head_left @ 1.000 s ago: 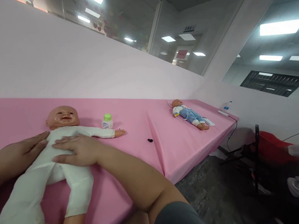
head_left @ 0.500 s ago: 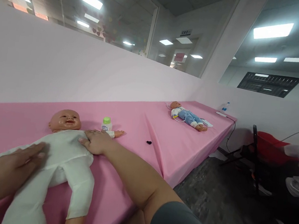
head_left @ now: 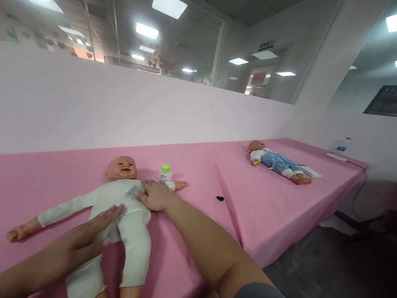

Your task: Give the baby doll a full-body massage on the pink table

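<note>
A baby doll [head_left: 120,207] in a white one-piece suit lies on its back on the pink-covered table [head_left: 187,243], head toward the wall, arms spread. My left hand [head_left: 92,232] lies flat on the doll's belly and hip, fingers stretched out. Resting on the doll's shoulder and upper arm is my right hand [head_left: 153,195], its fingers gently curved and holding nothing. A small white bottle with a green cap [head_left: 165,172] stands just behind that hand.
A second doll [head_left: 278,160] in blue clothes lies farther along the table at the right. A small black object [head_left: 220,199] sits between the two dolls. A water bottle [head_left: 343,144] stands at the far end. A white partition wall backs the table; the floor drops away at right.
My right hand slid from the doll's belly up to its shoulder. My left hand moved onto the belly and hip. The view swung left, so the seated person at right is out of sight.
</note>
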A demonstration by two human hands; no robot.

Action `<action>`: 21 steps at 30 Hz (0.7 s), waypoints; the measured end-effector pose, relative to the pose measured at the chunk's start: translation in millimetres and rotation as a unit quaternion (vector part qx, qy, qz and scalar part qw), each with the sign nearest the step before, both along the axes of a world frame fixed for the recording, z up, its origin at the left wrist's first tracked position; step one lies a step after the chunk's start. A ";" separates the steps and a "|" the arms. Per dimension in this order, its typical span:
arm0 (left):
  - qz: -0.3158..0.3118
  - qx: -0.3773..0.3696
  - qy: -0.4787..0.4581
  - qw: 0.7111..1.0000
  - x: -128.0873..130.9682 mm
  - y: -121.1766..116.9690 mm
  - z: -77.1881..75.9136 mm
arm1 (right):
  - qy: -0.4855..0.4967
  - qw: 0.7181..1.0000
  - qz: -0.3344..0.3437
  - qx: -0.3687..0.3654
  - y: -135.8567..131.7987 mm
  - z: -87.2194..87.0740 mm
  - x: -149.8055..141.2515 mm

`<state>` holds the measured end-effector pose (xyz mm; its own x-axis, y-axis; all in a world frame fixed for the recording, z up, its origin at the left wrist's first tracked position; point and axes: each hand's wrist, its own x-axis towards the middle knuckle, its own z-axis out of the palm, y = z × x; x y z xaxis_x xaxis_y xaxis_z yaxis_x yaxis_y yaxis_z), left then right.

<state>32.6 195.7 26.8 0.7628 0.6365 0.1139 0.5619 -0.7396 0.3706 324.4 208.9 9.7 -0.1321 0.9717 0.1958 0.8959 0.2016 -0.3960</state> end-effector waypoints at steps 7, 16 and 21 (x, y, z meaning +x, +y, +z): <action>0.029 0.031 0.011 0.999 31.1 42.5 4.0 | 0.014 1.000 0.003 0.003 -9.0 -0.2 -2.8; 0.138 0.060 0.010 0.989 12.8 69.5 -23.2 | -0.024 0.998 -0.049 0.015 -30.8 15.3 -19.4; 0.141 0.058 -0.015 0.988 12.3 68.8 -30.8 | 0.018 0.994 0.066 0.084 -79.0 44.3 -55.3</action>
<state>44.9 264.5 -4.0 0.5519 0.8047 0.2186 0.7416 -0.5936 0.3126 269.1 129.9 54.0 -0.2470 0.8995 0.3603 0.8429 0.3829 -0.3781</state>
